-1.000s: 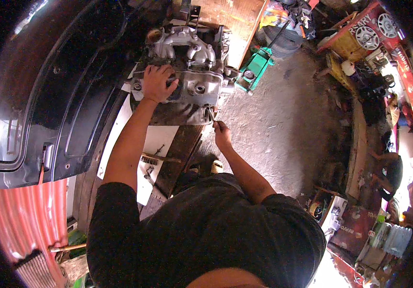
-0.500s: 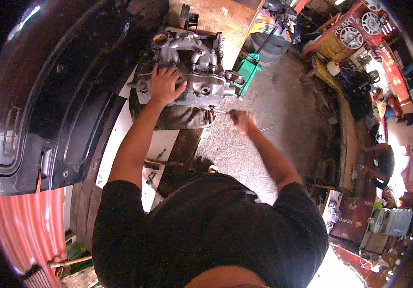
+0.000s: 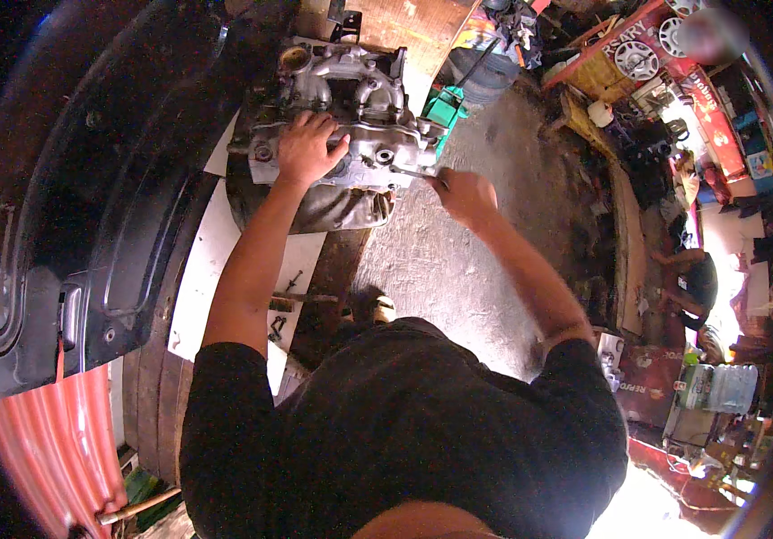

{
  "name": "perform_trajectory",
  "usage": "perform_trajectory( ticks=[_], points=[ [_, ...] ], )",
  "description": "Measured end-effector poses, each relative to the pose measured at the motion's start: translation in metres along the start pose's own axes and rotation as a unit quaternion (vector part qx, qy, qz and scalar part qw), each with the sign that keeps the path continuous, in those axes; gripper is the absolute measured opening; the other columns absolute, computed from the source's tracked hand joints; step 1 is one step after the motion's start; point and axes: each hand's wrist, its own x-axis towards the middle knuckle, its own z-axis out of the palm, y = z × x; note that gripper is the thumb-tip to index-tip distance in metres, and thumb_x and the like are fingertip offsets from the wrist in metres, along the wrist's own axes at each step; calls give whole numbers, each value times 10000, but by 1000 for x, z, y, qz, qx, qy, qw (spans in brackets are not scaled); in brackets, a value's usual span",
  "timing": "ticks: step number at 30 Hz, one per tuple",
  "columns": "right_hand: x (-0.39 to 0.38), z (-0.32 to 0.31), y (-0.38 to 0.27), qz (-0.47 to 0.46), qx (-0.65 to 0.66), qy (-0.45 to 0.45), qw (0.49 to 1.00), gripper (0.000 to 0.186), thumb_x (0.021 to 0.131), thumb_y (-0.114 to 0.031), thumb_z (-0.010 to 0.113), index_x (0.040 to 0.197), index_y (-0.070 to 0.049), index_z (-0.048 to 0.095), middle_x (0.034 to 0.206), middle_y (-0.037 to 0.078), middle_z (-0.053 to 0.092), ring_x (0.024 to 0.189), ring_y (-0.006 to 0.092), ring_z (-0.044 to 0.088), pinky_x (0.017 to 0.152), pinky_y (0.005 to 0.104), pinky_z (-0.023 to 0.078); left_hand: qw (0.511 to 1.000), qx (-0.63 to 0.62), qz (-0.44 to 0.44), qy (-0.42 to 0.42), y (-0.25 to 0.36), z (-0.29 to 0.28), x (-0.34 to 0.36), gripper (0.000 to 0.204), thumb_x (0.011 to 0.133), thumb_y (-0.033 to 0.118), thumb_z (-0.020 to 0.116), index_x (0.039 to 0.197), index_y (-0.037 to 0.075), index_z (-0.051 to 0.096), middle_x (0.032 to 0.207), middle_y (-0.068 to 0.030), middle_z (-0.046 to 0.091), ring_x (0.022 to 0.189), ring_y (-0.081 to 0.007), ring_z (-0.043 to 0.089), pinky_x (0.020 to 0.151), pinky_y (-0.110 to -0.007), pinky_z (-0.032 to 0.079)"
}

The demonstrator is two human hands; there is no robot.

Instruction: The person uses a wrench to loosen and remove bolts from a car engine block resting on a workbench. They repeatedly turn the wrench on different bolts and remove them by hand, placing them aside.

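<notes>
A grey metal engine [image 3: 377,94] with a curved manifold on its far side lies in front of me on a board. My left hand [image 3: 308,150] rests flat on its near cover, fingers and thumb apart. My right hand [image 3: 469,196] is closed around the end of a slim metal-shafted hand tool [image 3: 415,173], whose exact kind I cannot make out. The tool's shaft reaches left to the cover's near right part, just below a round port [image 3: 385,156]. A dark crumpled sheet [image 3: 337,211] shows under the engine's near side.
Several bolts [image 3: 277,327] lie on a white board [image 3: 198,296] near my left arm. A black car panel [image 3: 135,180] fills the left side. Beyond my right hand are a green floor jack [image 3: 445,108] and a tire [image 3: 487,76]. Another person [image 3: 697,283] is at far right.
My right hand and the tool have moved up and away from me, from the engine's near lower edge to beside the round port. My left hand stays on the cover. The whole view has shifted slightly.
</notes>
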Motion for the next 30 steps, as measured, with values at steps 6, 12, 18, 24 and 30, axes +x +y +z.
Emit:
perform_trajectory(
  ticks=[6, 12, 18, 24, 30],
  points=[
    [-24, 148, 14, 203, 424, -4, 883, 468, 906, -494, 498, 950, -54, 654, 674, 74, 606, 627, 194, 584, 605, 341, 440, 999, 5, 32, 36, 0, 3, 4, 290, 760, 381, 623, 861, 114, 672, 1047, 8, 657, 925, -207, 563, 728, -364, 455],
    [-21, 226, -16, 206, 620, 46, 755, 410, 928, -431, 519, 710, -84, 541, 592, -47, 413, 532, 71, 348, 496, 262, 298, 999, -40, 19, 9, -1, 3, 4, 239, 771, 332, 625, 880, 121, 658, 1073, -10, 653, 871, -258, 587, 792, -402, 451],
    [-21, 227, -27, 204, 601, 56, 771, 481, 918, -456, 501, 857, 7, 614, 606, 49, 492, 597, 139, 435, 572, 336, 401, 1000, -14, 20, 14, 4, 2, 7, 217, 747, 321, 631, 839, 128, 665, 1028, 6, 666, 836, -223, 581, 757, -369, 464],
    [-17, 234, -30, 194, 605, 70, 769, 447, 928, -433, 509, 816, -13, 609, 601, -25, 438, 576, 82, 373, 518, 277, 331, 999, 12, 33, -5, 3, 0, 7, 216, 758, 310, 624, 867, 127, 661, 1061, -12, 656, 858, -234, 583, 774, -360, 471],
    [-12, 207, -13, 192, 422, 62, 884, 499, 916, -522, 436, 1054, -92, 647, 831, 218, 643, 820, 395, 623, 709, 450, 474, 999, 1, 33, 11, 1, 3, 4, 234, 778, 321, 617, 885, 118, 662, 1028, -22, 659, 845, -243, 577, 761, -367, 469]
  ],
)
